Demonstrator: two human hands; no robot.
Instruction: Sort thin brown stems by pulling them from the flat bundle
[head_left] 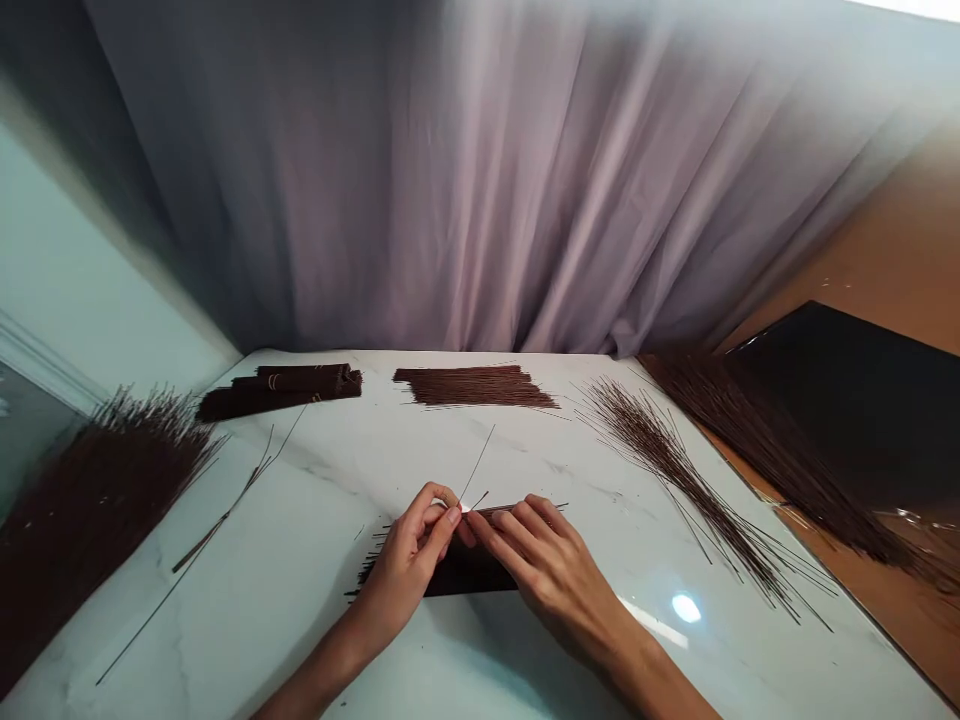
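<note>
In front of me lies a dark brown mat of thin sticks (474, 577), its left edge ragged with stick ends. Over its far edge, my left hand (412, 555) is closed, thumb and forefinger pinching a thin dark stick (478, 460) that slants up and away to the right. My right hand (546, 562) grips the mat's far edge, its fingers bent over it and its forefinger tip close to my left fingertips. A short stick end pokes up between the hands. The undersides of the fingers and part of the mat are hidden.
On the white marble-look table (285, 620), a rolled dark bundle (300, 388) and a flat row of sticks (480, 386) lie at the back. Loose sticks (697, 480) spread at right, with a long bundle (780, 460) beyond. A big pile (97, 490) and several single sticks (225, 515) lie left.
</note>
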